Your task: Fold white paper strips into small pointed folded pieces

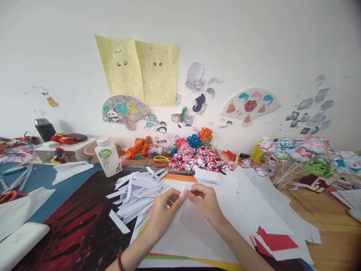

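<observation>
The left hand (166, 205) and the right hand (207, 203) meet over a stack of white sheets (214, 233), thumbs and forefingers closed in a pinch on one narrow paper strip (182, 189). The strip stands tilted between the fingertips, just above the sheets. To the left, right beside the sheets, lies a loose heap of cut paper strips (141, 194).

Beyond that heap, a white bottle (108, 160) stands upright with its cap on; what is inside cannot be seen. Behind it sits a beige bowl (89, 149), partly hidden, its contents out of sight. Farther left is a white box (73, 151) with a red item (62, 138) lying on top. A dark flask (44, 130) stands behind the box, closed by a silver lid. In the near left corner lies a white case (24, 241), closed.

At the far side, a pile of red-and-white flowers (208, 160) sits near blue flowers (193, 141). On the right, more paper flowers (304, 150) rise on wooden sticks (283, 175); I cannot tell what holds them. A yellow packet (257, 152) stands to their left.
</observation>
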Available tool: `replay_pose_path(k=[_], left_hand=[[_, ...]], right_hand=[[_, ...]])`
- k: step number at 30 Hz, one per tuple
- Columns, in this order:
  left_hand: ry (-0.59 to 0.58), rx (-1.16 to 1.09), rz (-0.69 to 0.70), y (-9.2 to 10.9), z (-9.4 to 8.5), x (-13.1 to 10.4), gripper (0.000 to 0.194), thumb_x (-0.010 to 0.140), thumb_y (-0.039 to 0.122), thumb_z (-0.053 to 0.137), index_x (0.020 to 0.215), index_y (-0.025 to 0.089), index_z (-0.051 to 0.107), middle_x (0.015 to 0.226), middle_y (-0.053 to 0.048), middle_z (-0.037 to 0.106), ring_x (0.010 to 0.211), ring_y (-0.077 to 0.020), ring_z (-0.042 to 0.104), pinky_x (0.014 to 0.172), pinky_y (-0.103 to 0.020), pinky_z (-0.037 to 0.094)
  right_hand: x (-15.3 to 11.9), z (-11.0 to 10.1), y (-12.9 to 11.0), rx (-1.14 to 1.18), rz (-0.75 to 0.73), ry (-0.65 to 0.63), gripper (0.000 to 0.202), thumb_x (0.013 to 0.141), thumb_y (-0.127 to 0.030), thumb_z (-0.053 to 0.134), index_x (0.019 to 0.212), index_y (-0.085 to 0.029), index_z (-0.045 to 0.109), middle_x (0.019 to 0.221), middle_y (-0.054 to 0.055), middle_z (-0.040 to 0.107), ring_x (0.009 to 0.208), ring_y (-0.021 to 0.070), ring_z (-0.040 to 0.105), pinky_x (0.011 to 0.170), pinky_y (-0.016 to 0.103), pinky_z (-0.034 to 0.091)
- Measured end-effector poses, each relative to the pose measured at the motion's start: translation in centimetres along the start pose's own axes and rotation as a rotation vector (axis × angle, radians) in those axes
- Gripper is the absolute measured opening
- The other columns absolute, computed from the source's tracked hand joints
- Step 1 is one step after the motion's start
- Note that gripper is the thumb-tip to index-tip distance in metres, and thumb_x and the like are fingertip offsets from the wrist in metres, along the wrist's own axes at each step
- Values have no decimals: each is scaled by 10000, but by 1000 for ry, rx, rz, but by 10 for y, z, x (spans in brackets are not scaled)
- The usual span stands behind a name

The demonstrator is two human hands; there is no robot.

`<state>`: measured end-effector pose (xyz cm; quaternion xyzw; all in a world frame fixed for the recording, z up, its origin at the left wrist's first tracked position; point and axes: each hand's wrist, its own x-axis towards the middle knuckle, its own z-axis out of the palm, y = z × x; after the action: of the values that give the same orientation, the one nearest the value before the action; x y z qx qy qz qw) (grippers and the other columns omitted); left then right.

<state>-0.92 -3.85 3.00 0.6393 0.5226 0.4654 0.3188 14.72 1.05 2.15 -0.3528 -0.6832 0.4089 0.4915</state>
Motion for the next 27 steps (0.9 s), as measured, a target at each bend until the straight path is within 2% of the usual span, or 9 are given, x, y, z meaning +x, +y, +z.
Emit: replay_pose_path(k=[11,19,22,27], left_hand=[[37,42,7,2,0,0,274,858,396,545,729,166,620,700,-16,656,650,-154,566,607,-239,405],[22,65,10,3,0,-2,276,872,391,527,735,174,628,693,-6,652,640,-149,563,605,-237,402],[23,84,37,4,-2,-1,283,891,379,500,738,178,629,699,-6,656,655,-151,572,611,-238,403],[96,117,85,4,-9,0,243,890,368,506,767,178,593,693,-5,627,662,-153,565,625,-242,417]], right_hand=[[1,0,2,29,15,-33,325,794,-394,655,587,-154,583,600,-5,500,579,129,475,551,248,370],[2,0,0,53,33,-55,343,794,-399,657,569,-154,575,579,-6,504,558,126,482,541,245,373],[1,-1,0,78,44,-95,337,797,-391,659,573,-149,590,574,-4,516,544,122,491,533,242,375],[-2,0,-2,123,70,-194,320,784,-385,676,586,-147,596,560,-11,519,532,113,482,526,233,382]])
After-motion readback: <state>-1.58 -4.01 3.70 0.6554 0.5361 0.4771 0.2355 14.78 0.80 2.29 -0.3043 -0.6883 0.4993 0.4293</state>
